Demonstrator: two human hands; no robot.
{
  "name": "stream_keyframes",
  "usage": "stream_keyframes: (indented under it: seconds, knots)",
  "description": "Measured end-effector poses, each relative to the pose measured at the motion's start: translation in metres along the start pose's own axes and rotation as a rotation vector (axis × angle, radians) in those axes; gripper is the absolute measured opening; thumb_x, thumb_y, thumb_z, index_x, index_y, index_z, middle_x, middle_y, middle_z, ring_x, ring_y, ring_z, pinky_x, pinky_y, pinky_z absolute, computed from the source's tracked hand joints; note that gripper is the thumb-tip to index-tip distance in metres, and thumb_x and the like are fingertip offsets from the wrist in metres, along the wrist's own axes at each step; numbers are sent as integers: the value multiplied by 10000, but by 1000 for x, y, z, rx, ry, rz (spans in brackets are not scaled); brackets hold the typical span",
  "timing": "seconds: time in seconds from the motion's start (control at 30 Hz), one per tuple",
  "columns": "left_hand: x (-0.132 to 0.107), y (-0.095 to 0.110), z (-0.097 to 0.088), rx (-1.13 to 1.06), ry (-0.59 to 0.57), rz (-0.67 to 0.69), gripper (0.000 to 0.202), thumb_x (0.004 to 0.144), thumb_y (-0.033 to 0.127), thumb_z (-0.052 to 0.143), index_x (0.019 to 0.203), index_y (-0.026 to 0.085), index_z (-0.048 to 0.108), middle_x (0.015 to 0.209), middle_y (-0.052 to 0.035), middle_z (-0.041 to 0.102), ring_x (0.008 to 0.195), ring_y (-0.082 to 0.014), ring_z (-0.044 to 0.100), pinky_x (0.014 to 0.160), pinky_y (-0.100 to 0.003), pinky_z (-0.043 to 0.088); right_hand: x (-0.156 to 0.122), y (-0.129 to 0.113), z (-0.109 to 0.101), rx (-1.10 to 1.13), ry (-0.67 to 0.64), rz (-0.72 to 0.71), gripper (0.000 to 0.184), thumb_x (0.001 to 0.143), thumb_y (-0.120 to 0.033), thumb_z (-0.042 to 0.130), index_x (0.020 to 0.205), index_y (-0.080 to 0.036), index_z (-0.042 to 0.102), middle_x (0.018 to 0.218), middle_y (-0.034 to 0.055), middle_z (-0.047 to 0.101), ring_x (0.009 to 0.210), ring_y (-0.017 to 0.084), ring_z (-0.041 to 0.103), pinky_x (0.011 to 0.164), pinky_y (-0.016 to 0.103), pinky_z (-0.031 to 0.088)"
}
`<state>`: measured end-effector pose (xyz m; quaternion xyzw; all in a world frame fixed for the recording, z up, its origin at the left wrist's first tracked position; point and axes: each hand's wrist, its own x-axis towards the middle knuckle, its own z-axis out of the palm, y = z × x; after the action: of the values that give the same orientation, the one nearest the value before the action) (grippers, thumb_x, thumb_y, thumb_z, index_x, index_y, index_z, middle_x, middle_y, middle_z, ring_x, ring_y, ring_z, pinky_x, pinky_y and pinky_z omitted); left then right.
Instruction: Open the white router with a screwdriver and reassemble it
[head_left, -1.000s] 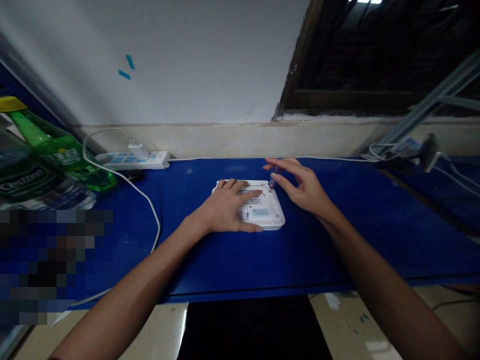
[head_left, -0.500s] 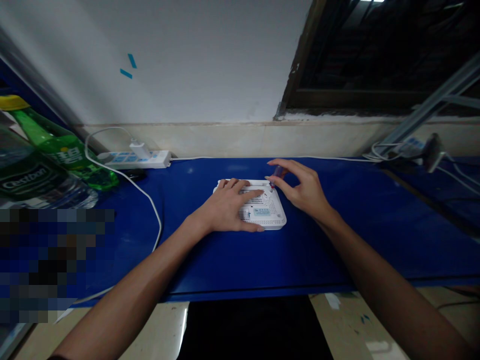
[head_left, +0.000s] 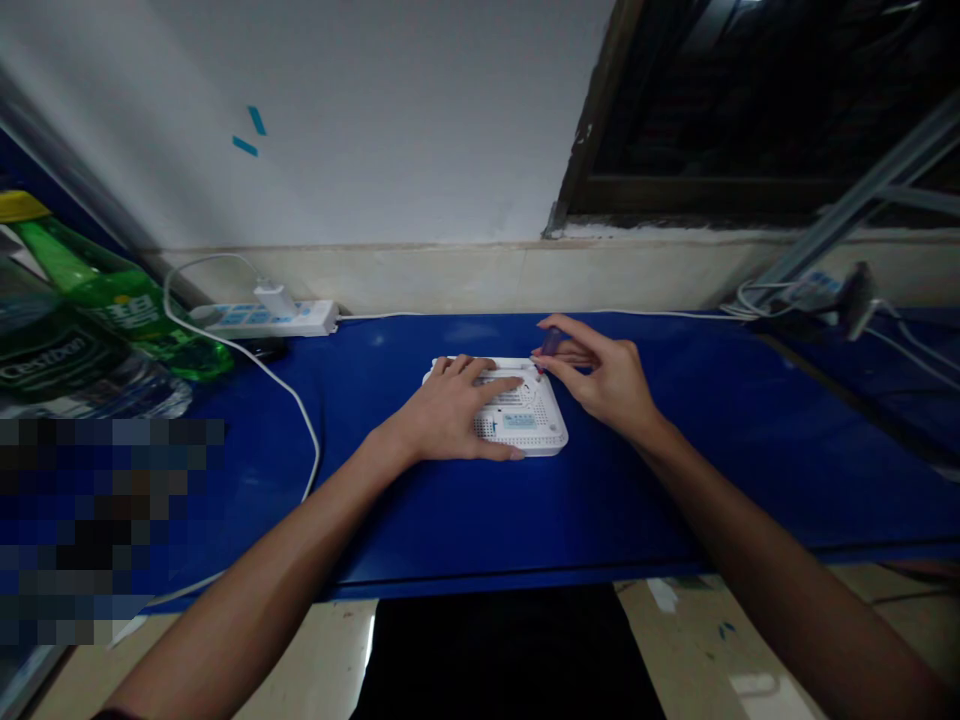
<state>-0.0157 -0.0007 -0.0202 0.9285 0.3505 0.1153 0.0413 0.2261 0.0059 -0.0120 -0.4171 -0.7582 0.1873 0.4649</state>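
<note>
A white plastic router (head_left: 529,432) lies underside up on the desk, showing vent holes and a pale blue label. My left hand (head_left: 450,415) spreads across its left half, fingers over the top and thumb along the near edge. My right hand (head_left: 600,380) pinches a small purple-handled screwdriver (head_left: 550,343) between thumb and fingers. Its tip points down at the router's far right corner. The fingers hide most of the handle, and the tip's exact contact cannot be seen.
A blue desk surface (head_left: 420,520) carries everything. At far left stand a green bottle (head_left: 112,295) and a water bottle (head_left: 52,360), with a white power strip (head_left: 262,318) behind. A white cable (head_left: 289,400) curves beside the left hand. Cables and a metal rail (head_left: 862,200) sit at right.
My right hand has shifted slightly, its fingers curling closer around the screwdriver near the router's corner. My left hand and the router stay in place, and the whole view has moved only a little.
</note>
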Motion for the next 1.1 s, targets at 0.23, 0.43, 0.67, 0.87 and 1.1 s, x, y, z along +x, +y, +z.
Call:
stream_keyframes:
  seconds: [0.23,0.43,0.67,0.87,1.1]
  knots:
    - [0,-1,-1,-9,-2,5,950,753,832,629,1520,300,454,1484,-156,466,1309,-403,449,1074,-598,329,-3,0,7,-217,101,-89,440,887,-265,726,1314,-237,625,923,27,756,722,191,739,730,340,654]
    - [0,-1,-1,-8,-2,-2,953,751,844,615,1517,300,458,1492,-158,457,1318,-400,444,1081,-594,324,-1,6,-2,-128,-18,-154,454,951,-260,639,1397,-245,556,1211,79,719,985,220,731,889,386,622]
    - [0,-1,0,-24,7,1,944,748,844,617,1511,309,462,1483,-149,466,1304,-397,448,1077,-584,320,-1,12,-8,43,-98,-69,475,933,-266,655,1397,-267,556,1049,45,766,964,235,754,954,440,610]
    - [0,0,-1,-19,-2,-1,943,753,835,619,1519,310,451,1479,-150,469,1298,-396,448,1071,-588,324,-1,6,-2,-46,-68,-70,472,915,-217,652,1380,-272,588,1004,22,756,897,215,752,895,401,628]
    - [0,0,0,-7,-3,-1,928,760,833,615,1509,306,466,1485,-152,465,1298,-402,449,1069,-593,325,-1,2,7,-122,22,-89,427,913,-224,652,1337,-255,613,908,13,695,759,178,689,768,351,622]
